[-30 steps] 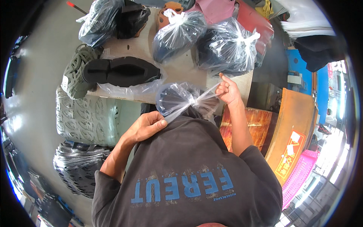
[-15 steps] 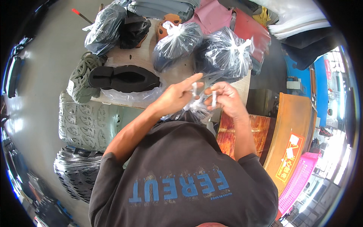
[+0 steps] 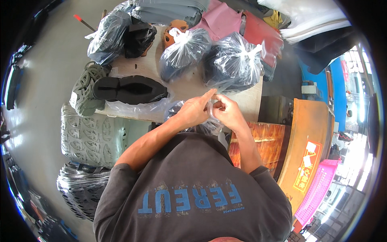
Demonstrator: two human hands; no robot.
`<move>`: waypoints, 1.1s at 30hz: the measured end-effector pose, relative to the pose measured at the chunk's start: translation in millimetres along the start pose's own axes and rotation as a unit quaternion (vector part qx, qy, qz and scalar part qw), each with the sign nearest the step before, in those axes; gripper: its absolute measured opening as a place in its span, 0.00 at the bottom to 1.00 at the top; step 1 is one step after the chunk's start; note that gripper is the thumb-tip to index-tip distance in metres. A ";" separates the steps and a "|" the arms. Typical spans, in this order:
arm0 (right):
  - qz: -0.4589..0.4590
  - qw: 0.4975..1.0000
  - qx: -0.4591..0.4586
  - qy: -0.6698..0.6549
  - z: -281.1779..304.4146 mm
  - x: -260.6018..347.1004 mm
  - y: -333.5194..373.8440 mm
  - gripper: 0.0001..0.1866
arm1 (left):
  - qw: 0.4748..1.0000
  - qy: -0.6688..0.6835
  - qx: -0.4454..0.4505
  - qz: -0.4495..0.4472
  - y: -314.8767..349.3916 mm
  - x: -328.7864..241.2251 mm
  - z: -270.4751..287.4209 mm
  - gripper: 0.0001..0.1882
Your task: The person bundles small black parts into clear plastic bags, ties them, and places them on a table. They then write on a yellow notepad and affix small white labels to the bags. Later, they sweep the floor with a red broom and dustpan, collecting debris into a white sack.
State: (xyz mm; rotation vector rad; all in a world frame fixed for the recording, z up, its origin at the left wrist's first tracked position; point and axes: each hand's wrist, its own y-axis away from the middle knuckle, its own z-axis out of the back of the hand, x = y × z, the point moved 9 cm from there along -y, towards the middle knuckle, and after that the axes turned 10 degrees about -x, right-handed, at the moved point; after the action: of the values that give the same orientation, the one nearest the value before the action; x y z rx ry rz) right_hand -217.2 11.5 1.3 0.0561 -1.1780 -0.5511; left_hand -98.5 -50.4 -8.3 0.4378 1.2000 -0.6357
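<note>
Clear thin plastic bag with dark contents (image 3: 210, 127) sits low between the faded dark T-shirt (image 3: 193, 161) and the near edge of the pale board tabletop (image 3: 250, 101), partly hidden under the hands; can't tell what supports it. Step in hand reads as knotting its neck. Right hand (image 3: 226, 113) has a twist of film pinched between thumb and index finger. Left hand (image 3: 193, 111): back up, index finger straight, tip right by the right fingertips; other fingers mostly out of sight, can't tell whether they grasp film. Pose: left forearm (image 3: 155, 137) slants in from lower left, right forearm (image 3: 246, 147) rises from lower right, leaning inward, hands close together. Next move probably calls for passing a tail through, then an even outward pull; film could tear if yanked.
</note>
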 end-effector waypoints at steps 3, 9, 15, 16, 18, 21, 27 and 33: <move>0.018 0.999 -0.021 -0.028 12.2 -17.7 -3.9 0.21 | 0.997 0.041 0.021 0.065 17.2 15.0 15.0 0.35; 0.013 0.988 -0.120 0.094 37.9 -40.7 13.0 0.15 | 0.984 0.025 0.006 0.175 49.4 46.6 50.0 0.18; -0.041 0.995 -0.079 0.041 36.3 -38.8 9.7 0.10 | 0.963 -0.232 -0.015 -0.137 26.4 -2.7 41.7 0.12; -0.038 0.994 -0.088 0.056 39.2 -39.5 10.3 0.10 | 0.952 -0.246 -0.007 -0.180 27.0 -7.2 42.4 0.11; -0.026 0.992 -0.097 0.075 40.5 -44.2 15.8 0.09 | 0.991 -0.089 -0.003 -0.104 30.2 10.7 70.8 0.07; -0.071 0.992 -0.083 0.063 34.3 -63.8 25.2 0.10 | 1.000 -0.014 0.001 -0.003 41.3 35.3 84.8 0.08; -0.039 0.997 -0.043 -0.052 26.9 -43.2 19.4 0.10 | 0.964 -0.236 0.013 -0.125 38.8 13.0 51.5 0.16; 0.036 0.995 -0.041 0.079 26.0 -19.2 24.4 0.08 | 0.966 -0.159 -0.001 -0.206 36.3 0.6 62.8 0.14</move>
State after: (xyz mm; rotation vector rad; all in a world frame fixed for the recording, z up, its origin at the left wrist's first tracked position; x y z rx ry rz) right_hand -236.2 47.3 3.0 -0.0123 -0.9998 -0.5214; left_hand -29.5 -62.6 10.2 0.0738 0.9868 -1.0209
